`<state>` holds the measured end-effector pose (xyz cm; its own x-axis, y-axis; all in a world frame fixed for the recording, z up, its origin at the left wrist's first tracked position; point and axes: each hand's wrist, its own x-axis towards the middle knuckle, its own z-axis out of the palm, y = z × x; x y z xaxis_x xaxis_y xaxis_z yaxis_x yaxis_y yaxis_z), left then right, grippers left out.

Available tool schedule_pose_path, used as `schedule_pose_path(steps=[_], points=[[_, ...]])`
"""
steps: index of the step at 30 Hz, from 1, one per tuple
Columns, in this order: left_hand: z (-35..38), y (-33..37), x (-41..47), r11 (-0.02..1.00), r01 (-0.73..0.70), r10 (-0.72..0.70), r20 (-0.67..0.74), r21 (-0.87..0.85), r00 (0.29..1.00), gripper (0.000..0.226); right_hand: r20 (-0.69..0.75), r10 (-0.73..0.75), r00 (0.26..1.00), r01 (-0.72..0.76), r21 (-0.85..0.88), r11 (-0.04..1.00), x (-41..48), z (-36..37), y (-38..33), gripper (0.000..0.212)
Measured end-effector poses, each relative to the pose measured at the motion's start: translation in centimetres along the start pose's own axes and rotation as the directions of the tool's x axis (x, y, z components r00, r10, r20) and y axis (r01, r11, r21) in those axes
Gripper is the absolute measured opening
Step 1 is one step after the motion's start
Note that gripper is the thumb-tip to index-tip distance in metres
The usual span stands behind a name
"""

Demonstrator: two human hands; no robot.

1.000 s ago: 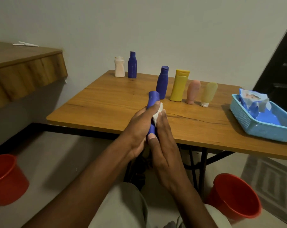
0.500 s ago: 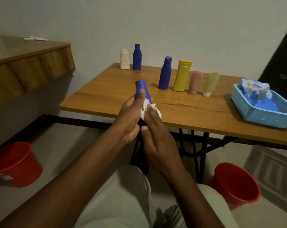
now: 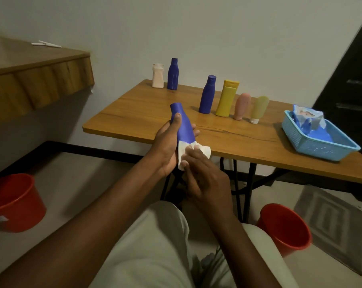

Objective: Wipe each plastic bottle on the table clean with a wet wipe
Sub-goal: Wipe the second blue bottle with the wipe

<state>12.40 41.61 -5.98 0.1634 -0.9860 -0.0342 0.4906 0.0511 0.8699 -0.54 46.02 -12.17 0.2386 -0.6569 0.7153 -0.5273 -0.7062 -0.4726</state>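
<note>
My left hand (image 3: 167, 145) grips a blue plastic bottle (image 3: 183, 125) in front of the near table edge, thumb up on its neck. My right hand (image 3: 205, 173) holds a white wet wipe (image 3: 186, 151) against the bottle's lower part, which is hidden behind the wipe. On the wooden table (image 3: 151, 113) stand a blue bottle (image 3: 207, 94), a yellow bottle (image 3: 226, 98), a pink tube (image 3: 241, 106) and a pale green tube (image 3: 259, 109) in a row. At the far corner stand a cream bottle (image 3: 158, 75) and another blue bottle (image 3: 173, 74).
A light blue basket (image 3: 313, 144) holding a wet wipe pack (image 3: 306, 117) sits at the table's right. Red buckets stand on the floor at the left (image 3: 14, 202) and under the table at the right (image 3: 284, 227). A wooden counter (image 3: 30, 75) juts out at the left.
The wipe has slid down from the bottle's upper part to its lower part, baring more of the blue body. My left thumb now rests on the neck. The view has shifted.
</note>
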Motion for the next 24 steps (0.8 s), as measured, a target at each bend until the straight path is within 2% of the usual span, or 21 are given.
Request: schedule_pose_path(steps=[2, 5, 7, 10, 12, 15, 18, 21, 24], points=[[0.2, 0.0, -0.3, 1.0, -0.004, 0.004, 0.01, -0.015, 1.0, 0.048, -0.078, -0.032, 0.996, 0.034, 0.018, 0.999, -0.4, -0.3, 0.5, 0.024], [0.8, -0.5, -0.7, 1.0, 0.003, -0.002, 0.047, -0.017, 0.999, 0.05, -0.187, 0.133, 0.973, -0.111, 0.123, 0.986, 0.8, -1.0, 1.0, 0.02], [0.9, -0.6, -0.6, 1.0, -0.007, 0.008, 0.068, -0.018, 0.998, 0.049, -0.174, 0.196, 0.965, -0.168, 0.165, 0.972, 1.7, -1.5, 0.9, 0.014], [0.5, -0.8, -0.4, 1.0, -0.025, 0.025, 0.057, -0.006, 0.998, 0.048, -0.046, 0.045, 0.998, -0.044, 0.013, 0.999, 1.5, -1.3, 0.2, 0.018], [0.3, -1.1, -0.4, 1.0, -0.023, 0.022, 0.048, 0.006, 0.999, 0.047, -0.002, 0.027, 1.0, -0.027, -0.025, 0.999, 0.8, -0.7, 0.0, 0.023], [0.3, -1.6, -0.5, 1.0, -0.016, 0.015, 0.062, 0.017, 0.998, 0.043, -0.075, 0.089, 0.993, -0.084, 0.061, 0.995, 0.1, -0.7, 0.8, 0.023], [0.4, -2.5, -0.8, 0.999, 0.008, -0.013, 0.116, 0.041, 0.993, 0.032, -0.104, 0.137, 0.985, -0.124, 0.129, 0.984, -0.1, -0.9, 1.3, 0.011], [0.8, -3.6, -1.3, 0.995, 0.081, -0.089, 0.177, 0.053, 0.98, 0.029, -0.131, 0.141, 0.981, -0.131, 0.079, 0.988, 0.1, -1.1, 1.3, 0.025], [0.9, -3.9, -1.1, 0.995, 0.092, -0.097, 0.172, 0.037, 0.98, 0.029, -0.097, 0.04, 0.994, -0.043, -0.035, 0.998, 0.0, -1.2, 1.0, 0.024]])
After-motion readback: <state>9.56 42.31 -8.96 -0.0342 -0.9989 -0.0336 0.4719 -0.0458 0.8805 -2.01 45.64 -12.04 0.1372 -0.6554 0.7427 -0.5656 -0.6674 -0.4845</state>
